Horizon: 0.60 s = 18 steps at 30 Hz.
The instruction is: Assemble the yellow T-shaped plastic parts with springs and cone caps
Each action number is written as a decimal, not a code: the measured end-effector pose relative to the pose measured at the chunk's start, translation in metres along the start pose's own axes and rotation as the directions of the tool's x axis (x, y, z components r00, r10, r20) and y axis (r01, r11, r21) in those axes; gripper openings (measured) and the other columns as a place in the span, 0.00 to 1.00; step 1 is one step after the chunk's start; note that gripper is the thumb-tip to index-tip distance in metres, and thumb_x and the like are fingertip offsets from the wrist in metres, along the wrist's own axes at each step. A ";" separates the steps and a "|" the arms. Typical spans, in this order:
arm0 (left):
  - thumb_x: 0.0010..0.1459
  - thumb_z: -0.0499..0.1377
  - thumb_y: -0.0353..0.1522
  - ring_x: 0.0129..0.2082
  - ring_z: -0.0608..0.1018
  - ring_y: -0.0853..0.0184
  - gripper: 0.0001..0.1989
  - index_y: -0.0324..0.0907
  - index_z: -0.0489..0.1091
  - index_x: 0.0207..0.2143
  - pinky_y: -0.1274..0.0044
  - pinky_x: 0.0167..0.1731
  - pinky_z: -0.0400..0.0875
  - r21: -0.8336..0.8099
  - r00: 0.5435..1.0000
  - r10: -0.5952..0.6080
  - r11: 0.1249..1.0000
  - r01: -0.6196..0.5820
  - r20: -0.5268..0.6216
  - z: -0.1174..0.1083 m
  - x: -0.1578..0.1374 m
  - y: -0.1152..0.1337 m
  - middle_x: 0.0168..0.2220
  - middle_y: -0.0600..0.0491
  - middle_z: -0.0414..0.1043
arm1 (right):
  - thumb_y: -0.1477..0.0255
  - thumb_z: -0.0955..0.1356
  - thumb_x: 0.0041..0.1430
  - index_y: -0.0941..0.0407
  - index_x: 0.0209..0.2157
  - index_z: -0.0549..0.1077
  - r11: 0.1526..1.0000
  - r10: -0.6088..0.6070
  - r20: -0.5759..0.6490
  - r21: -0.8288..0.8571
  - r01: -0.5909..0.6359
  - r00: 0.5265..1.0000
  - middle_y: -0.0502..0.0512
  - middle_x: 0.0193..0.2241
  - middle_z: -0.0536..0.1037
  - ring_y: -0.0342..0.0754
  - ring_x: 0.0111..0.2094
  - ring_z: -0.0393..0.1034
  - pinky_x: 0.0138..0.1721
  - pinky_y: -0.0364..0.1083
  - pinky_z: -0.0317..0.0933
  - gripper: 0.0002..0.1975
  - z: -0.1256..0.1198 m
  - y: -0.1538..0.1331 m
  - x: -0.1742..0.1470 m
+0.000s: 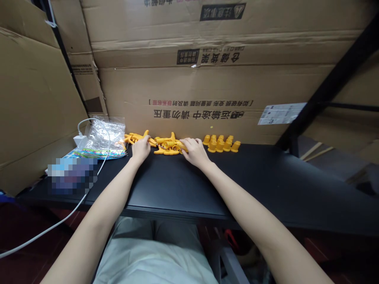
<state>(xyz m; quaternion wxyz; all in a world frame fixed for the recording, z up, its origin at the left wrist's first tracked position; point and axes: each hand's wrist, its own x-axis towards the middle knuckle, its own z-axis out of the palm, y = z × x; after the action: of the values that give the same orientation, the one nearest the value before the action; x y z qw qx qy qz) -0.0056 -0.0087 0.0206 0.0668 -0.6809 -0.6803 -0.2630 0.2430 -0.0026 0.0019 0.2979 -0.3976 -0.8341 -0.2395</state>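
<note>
The loose pile of yellow T-shaped plastic pieces (164, 151) lies on the black tabletop (183, 189), just short of the cardboard panel (207, 86) at twelve o'clock. Taking the pile as the dial's centre, the left hand (141, 149) is at nine, its fingers against yellow pieces; the right hand (195, 153) is at three, fingertips over another piece. I cannot tell whether either grip is closed. The pieces overlap, so dragging one could probably hook and scatter its neighbours. Farther out at three, the upright yellow plastic cups (219, 146) stand close behind the right hand; a careless outward sweep could topple several. Beyond the left hand, toward nine, a snagged white cable (99, 173) might shift the clear plastic bag (108, 134).
</note>
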 end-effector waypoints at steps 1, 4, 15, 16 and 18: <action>0.61 0.47 0.28 0.47 0.76 0.59 0.21 0.46 0.66 0.55 0.71 0.45 0.68 -0.013 1.000 -0.003 1.000 0.003 -0.017 0.000 0.001 -0.003 0.47 0.47 0.75 | 0.74 0.61 0.61 0.61 0.50 0.69 1.000 0.005 0.004 0.005 -0.005 1.000 0.65 0.44 0.76 0.56 0.44 0.67 0.47 0.52 0.51 0.16 0.000 0.000 0.000; 0.63 0.47 0.30 0.53 0.72 0.59 0.21 0.45 0.64 0.58 0.70 0.51 0.65 -0.024 0.997 0.015 1.000 -0.017 -0.069 0.002 0.003 -0.010 0.53 0.46 0.71 | 0.75 0.61 0.60 0.60 0.50 0.69 1.000 0.016 0.027 0.023 -0.017 1.000 0.65 0.44 0.76 0.56 0.44 0.68 0.47 0.53 0.51 0.17 0.000 0.000 -0.001; 0.58 0.52 0.38 0.64 0.57 0.50 0.35 0.39 0.47 0.65 0.51 0.62 0.43 0.042 0.982 -0.185 0.982 0.183 0.040 0.031 0.008 -0.035 0.63 0.36 0.56 | 0.74 0.61 0.59 0.59 0.49 0.69 0.999 0.011 0.073 0.037 -0.014 0.997 0.65 0.45 0.76 0.57 0.46 0.68 0.49 0.55 0.50 0.16 0.001 -0.002 -0.002; 0.58 0.53 0.40 0.64 0.58 0.50 0.35 0.40 0.48 0.65 0.51 0.62 0.41 0.054 0.979 -0.183 0.982 0.179 0.094 0.034 0.008 -0.038 0.62 0.37 0.57 | 0.75 0.61 0.59 0.59 0.49 0.69 0.999 0.010 0.072 0.037 -0.013 0.997 0.65 0.46 0.76 0.57 0.46 0.68 0.50 0.54 0.50 0.16 0.001 -0.002 -0.002; 0.57 0.52 0.43 0.65 0.57 0.50 0.35 0.42 0.50 0.65 0.50 0.63 0.39 0.070 0.971 -0.170 0.985 0.160 0.169 0.036 0.008 -0.042 0.63 0.38 0.57 | 0.75 0.62 0.59 0.60 0.49 0.70 0.999 0.009 0.075 0.039 -0.011 0.997 0.65 0.46 0.76 0.57 0.46 0.68 0.50 0.54 0.50 0.16 0.001 -0.001 -0.002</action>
<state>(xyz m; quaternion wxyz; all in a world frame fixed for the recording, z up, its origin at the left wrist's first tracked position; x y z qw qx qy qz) -0.0365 0.0179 -0.0177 0.0039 -0.6401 -0.7449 -0.1882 0.2428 -0.0036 -0.0007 0.2756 -0.4045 -0.8471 -0.2067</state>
